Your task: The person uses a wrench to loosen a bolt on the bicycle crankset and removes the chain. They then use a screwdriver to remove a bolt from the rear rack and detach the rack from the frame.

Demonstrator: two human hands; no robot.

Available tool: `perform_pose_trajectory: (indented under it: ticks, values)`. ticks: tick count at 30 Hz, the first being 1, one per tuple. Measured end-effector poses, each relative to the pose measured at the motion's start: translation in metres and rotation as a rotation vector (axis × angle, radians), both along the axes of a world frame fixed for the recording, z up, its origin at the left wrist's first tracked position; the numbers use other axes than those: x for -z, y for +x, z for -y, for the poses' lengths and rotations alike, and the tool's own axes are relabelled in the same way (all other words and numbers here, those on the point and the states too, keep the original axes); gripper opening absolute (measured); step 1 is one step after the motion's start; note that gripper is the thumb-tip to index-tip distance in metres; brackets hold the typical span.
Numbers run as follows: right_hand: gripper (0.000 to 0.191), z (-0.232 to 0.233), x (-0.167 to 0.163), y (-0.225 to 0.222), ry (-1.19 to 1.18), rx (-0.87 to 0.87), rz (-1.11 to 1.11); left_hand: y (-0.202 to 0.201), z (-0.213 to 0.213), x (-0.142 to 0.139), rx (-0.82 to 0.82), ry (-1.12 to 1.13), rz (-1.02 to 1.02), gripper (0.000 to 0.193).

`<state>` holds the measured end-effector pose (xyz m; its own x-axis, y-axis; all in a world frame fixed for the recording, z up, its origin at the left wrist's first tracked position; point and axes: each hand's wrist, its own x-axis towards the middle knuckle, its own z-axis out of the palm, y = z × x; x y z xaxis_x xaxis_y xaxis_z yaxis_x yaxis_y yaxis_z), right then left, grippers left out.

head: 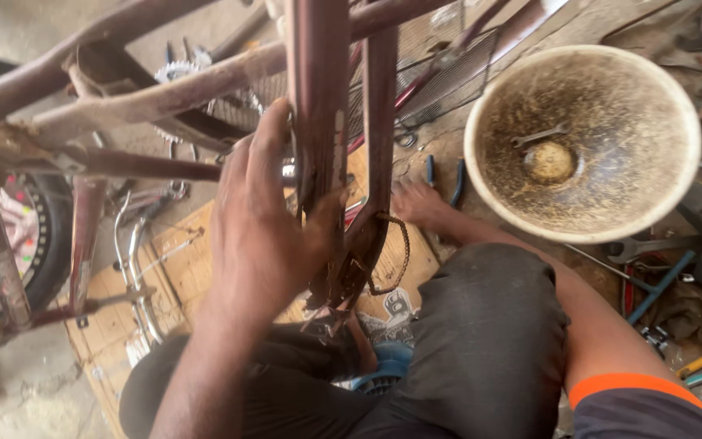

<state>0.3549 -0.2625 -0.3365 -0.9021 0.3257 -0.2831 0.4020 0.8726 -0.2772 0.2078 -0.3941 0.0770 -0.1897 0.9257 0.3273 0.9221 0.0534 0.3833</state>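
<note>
The left hand [266, 236] wraps around the lower end of a rusty maroon bicycle frame [318, 122], fingers closed on the stay near the rear dropout [343, 280], thumb pressed on the tube's front. The frame stands on end between the person's knees, over flattened cardboard [180, 260] on the floor. A loose bicycle chain [396, 260] hangs off the dropout just beside the hand. The right hand does not show; the right arm runs out of view at the lower right, so I cannot tell what it holds. The work in hand looks like steadying the frame while the dropout and chain end are dealt with. A next move would call for keeping that firm hold and bringing a tool in: a spanner [539, 136] lies in the dirty round bowl [660, 106], and blue-handled pliers [444, 175] lie near the bare foot [420, 203].
</note>
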Motion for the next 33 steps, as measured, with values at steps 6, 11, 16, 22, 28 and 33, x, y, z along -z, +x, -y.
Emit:
perform_pose_trajectory:
  ticks: [6, 11, 16, 22, 28, 33]
  values:
    - [0.057, 0.028, -0.06, 0.092, -0.842, 0.84, 0.208, 0.069, 0.02, -0.004, 0.156, 0.324, 0.212, 0.056]
    - [0.044, 0.024, -0.08, 0.201, -1.042, 0.871, -0.249, 0.148, -0.008, 0.051, 0.172, 0.194, 0.62, 0.045]
    - [0.036, 0.015, -0.129, 0.269, -1.014, 0.904, -0.533, 0.16, -0.091, 0.106, -0.088, 0.06, 0.827, 0.051]
    - [0.02, 0.017, -0.239, 0.286, -0.478, 1.15, -0.526, 0.11, -0.128, 0.128, -0.286, 0.184, 0.758, 0.057]
    - [0.026, -0.008, -0.369, 0.28, -0.018, 1.003, -1.335, 0.094, -0.14, 0.143, -0.123, 0.179, 0.64, 0.071]
    - [0.022, -0.052, -0.378, 0.206, -0.674, 1.379, -1.483, 0.082, -0.152, 0.138, -0.07, 0.219, 0.589, 0.081]
